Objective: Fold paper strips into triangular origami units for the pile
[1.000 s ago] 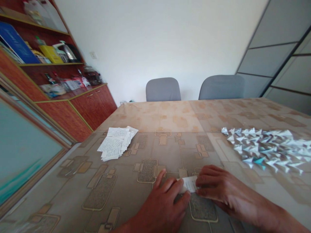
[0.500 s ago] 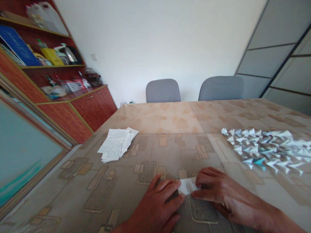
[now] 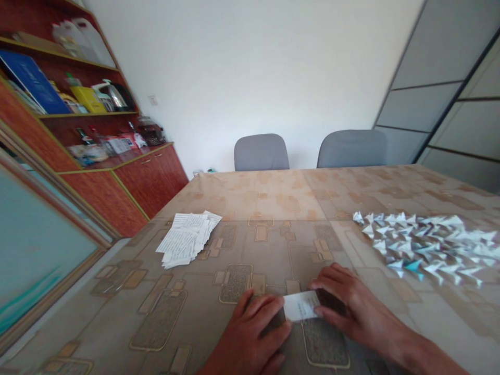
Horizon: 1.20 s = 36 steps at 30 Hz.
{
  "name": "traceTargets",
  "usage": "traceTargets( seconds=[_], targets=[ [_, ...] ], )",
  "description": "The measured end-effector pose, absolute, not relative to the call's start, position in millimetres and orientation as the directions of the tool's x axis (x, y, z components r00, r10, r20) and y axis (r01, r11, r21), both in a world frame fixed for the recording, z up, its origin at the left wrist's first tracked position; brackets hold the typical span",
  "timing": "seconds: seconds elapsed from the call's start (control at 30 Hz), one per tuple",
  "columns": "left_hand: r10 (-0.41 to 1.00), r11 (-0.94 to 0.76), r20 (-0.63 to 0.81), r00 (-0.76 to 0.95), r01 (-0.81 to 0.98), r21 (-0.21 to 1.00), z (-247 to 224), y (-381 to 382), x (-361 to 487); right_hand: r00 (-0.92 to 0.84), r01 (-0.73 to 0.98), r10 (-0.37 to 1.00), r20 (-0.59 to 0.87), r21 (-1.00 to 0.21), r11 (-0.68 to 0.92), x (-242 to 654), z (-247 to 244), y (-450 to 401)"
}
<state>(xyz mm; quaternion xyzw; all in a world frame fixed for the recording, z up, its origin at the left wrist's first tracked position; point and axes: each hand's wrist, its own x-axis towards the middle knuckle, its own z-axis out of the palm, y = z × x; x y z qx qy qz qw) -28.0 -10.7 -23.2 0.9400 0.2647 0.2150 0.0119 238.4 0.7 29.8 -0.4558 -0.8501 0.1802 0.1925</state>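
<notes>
A small white rectangle of folded paper [image 3: 300, 306] with faint print lies low over the patterned tabletop, between my two hands. My left hand [image 3: 253, 330] grips its left edge, index finger above and thumb below. At the right edge, my right hand [image 3: 349, 302] has its thumb on the lower corner and its curled index finger near the upper one. Its other fingertips are partly hidden. Off to the left lies a loose stack of printed paper slips [image 3: 189, 239]. Many small folded paper pieces [image 3: 422, 242] stand in rows on the right, mostly white, one partly teal.
The table [image 3: 250, 195] has a brown patterned cover. Two grey chairs [image 3: 261, 152] stand behind its far edge. At the left, a reddish wooden cabinet [image 3: 152, 177] holds jugs, a kettle [image 3: 115, 97] and other items. Grey panelled doors [image 3: 425, 104] rise at the right.
My right hand's fingers have shifted up and spread a little, so more of the paper shows. My left hand stays at the paper's left edge. The camera view has tilted slightly.
</notes>
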Motion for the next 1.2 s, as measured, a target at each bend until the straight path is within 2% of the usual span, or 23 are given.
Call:
traceTargets(
  seconds=[0.07,0.17,0.27,0.33,0.47,0.53,0.6,0.7,0.77,0.87,1.0,1.2],
  targets=[
    [0.499,-0.857,0.448,0.742,0.498,0.130,-29,-10,-28,-0.445,0.740,0.882,0.156,-0.490,0.460,232,19,-1],
    [0.522,-0.849,0.446,0.727,0.496,0.185,-31,-9,-29,-0.397,0.730,0.903,0.163,-0.540,0.419,226,11,-1],
    [0.552,-0.834,0.414,0.724,0.471,0.288,-20,-8,-32,-0.377,0.686,0.914,0.147,-0.619,0.382,224,12,-2],
    [0.605,-0.787,0.349,0.716,0.470,0.401,-8,-7,-32,-0.371,0.644,0.918,0.138,-0.674,0.362,224,15,-3],
    [0.867,-0.436,0.211,0.452,0.482,0.760,11,-1,-20,-0.390,0.545,0.869,0.305,-0.684,0.485,224,26,-4],
    [0.925,-0.276,0.119,0.360,0.424,0.863,15,5,-8,-0.394,0.514,0.824,0.408,-0.645,0.565,225,33,-5],
    [0.933,-0.206,0.087,0.349,0.320,0.925,17,11,5,-0.397,0.495,0.784,0.477,-0.607,0.621,226,39,-6],
    [0.942,-0.176,0.094,0.322,0.233,0.957,17,18,19,-0.368,0.510,0.753,0.545,-0.559,0.654,231,43,-6],
    [0.946,-0.164,0.108,0.305,0.166,0.972,18,19,24,-0.265,0.555,0.757,0.598,-0.547,0.627,235,42,-4],
    [0.946,-0.189,0.159,0.283,0.082,0.978,19,17,25,-0.111,0.561,0.800,0.589,-0.628,0.540,239,37,0],
    [0.928,-0.328,0.280,0.245,0.180,0.927,21,16,21,-0.176,0.492,0.895,0.410,-0.751,0.441,235,30,1],
    [0.846,-0.524,0.447,0.289,0.300,0.798,21,15,16,-0.232,0.513,0.876,0.422,-0.712,0.479,231,29,-4]
  ],
)
